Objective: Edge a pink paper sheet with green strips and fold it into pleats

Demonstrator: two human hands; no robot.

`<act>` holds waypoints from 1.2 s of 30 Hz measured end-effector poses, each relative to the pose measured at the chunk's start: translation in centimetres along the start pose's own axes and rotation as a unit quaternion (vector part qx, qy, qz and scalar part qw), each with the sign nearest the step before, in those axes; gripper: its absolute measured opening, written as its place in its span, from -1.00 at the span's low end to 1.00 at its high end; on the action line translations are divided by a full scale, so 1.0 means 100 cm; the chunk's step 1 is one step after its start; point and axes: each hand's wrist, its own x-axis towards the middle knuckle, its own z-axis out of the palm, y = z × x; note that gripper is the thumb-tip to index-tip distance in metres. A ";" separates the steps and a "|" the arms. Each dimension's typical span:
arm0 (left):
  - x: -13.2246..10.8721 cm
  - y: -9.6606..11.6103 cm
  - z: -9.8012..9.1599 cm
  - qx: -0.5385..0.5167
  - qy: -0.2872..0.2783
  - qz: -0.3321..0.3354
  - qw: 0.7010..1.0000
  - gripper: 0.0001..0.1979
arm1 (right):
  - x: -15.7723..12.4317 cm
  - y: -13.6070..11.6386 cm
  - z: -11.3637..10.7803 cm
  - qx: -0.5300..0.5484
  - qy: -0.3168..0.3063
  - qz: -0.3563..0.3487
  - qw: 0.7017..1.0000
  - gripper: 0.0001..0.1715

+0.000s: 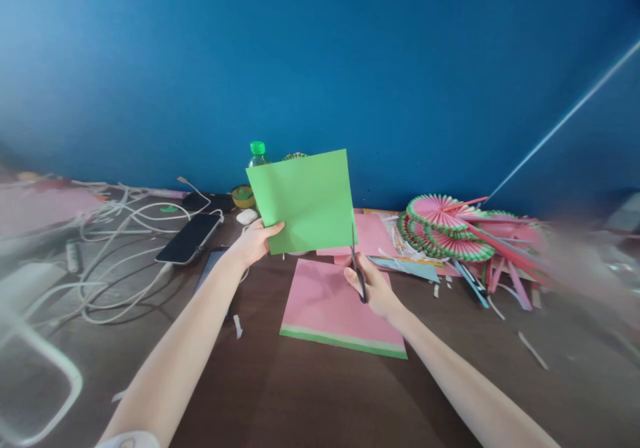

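My left hand (256, 241) pinches the lower left corner of a green sheet of paper (305, 201), which is raised upright above the table. In my right hand (373, 288) is a pair of scissors (359, 278) with dark handles, its blades pointing up at the sheet's lower right corner. Whether the blades touch the paper I cannot tell. Beneath my right hand a pink sheet (320, 301) with a green strip along its near edge lies flat on the table.
Folded pink-and-green paper fans (440, 225) are piled on the right. A phone (190, 238) and tangled white cables (127, 261) lie on the left. A bottle with a green cap (257, 148) stands behind the sheet, before the blue wall (320, 68). Paper scraps (237, 327) dot the table.
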 end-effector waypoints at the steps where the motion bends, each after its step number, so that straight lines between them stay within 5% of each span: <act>1: 0.000 0.000 0.000 0.002 -0.002 0.000 1.000 -0.70 | 0.000 0.000 0.000 0.000 0.001 -0.001 1.000 -0.72; 36: 0.005 -0.007 -0.005 0.013 -0.031 -0.019 0.999 -0.67 | -0.002 0.015 0.003 -0.008 0.042 0.037 0.998 -0.66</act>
